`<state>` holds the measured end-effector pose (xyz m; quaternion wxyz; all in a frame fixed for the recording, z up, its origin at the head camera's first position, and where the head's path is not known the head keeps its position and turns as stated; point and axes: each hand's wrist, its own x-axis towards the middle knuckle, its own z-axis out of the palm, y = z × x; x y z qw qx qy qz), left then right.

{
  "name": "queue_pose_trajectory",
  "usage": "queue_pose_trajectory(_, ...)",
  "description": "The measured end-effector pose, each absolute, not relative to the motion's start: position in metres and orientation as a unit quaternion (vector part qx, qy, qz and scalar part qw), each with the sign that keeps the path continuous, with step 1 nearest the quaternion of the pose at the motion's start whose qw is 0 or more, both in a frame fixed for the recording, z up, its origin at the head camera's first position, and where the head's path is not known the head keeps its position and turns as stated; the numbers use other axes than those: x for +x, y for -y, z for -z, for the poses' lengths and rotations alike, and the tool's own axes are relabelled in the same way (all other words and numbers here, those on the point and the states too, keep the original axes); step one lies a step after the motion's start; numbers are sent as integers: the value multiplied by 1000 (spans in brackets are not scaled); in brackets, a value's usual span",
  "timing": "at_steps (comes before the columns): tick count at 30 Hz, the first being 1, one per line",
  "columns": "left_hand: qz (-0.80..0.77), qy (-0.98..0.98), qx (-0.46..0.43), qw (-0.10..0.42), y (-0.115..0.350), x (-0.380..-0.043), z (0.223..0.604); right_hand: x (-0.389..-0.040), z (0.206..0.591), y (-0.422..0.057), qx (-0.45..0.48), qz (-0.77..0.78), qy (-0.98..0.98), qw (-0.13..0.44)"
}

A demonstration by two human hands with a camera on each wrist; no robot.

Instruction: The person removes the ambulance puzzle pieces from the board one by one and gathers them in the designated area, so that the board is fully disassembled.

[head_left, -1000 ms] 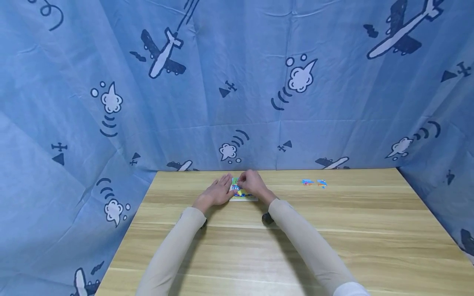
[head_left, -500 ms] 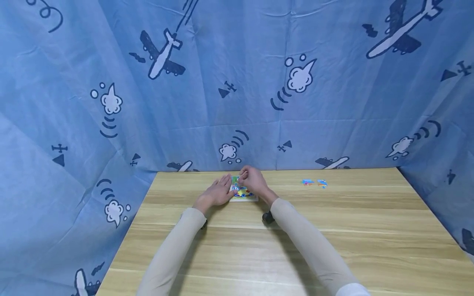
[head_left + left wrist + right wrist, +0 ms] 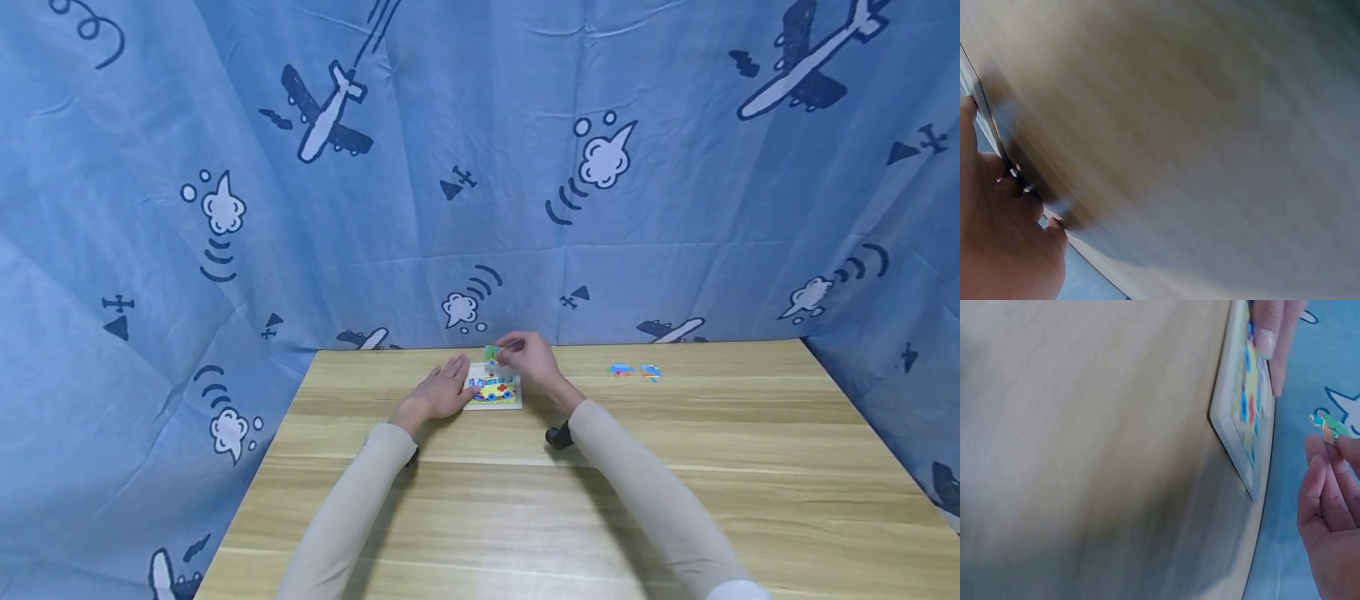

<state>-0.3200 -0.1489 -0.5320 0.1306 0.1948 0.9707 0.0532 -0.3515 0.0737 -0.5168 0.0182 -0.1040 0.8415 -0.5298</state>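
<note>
Right in close at the right hand (image 3: 534, 357): fingers and thumb drawn together, pinching a small, thin, mostly green puzzle piece (image 3: 492, 353) with touches of blue and orange at one end. Held just by the far edge of a rectangular, pale-framed puzzle board (image 3: 492, 407), and plainly apart from it in the right wrist view. Over to the left hand (image 3: 442, 387): stretched out almost straight and laid along the board's left edge, with the thumb over the printed part. On the board, a yellow vehicle with a red cross and blue wheels, and toward the far side, a pale, bare strip. Out along the arms, beige long sleeves (image 3: 645, 492), and at the right wrist, a rounded black device (image 3: 559, 436). Farther to the right, well apart from the board, two flat, blue-and-orange loose pieces (image 3: 651, 372) lying side by side with a narrow gap between. Beneath it all, a light, wood-grained table (image 3: 480, 500); beyond the far edge, a blue fabric curtain (image 3: 510, 225) printed with planes and white clouds.
</note>
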Motion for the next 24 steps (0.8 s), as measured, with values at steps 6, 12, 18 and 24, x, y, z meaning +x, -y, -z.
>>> queue_pose_trajectory(6,-52,-971,191,131,149,-321,533,-354,509,-91,-85,573,-814,44)
queue_pose_trajectory(12,-53,-971,197,123,150,-321,534,-356,505,-109,-81,580,-809,56)
queue_pose_trajectory(18,-52,-971,199,123,150,-319,532,-355,502,-125,-91,580,-807,63)
queue_pose_trajectory(24,-41,-971,199,123,150,-318,534,-355,501,-140,-93,573,-810,79)
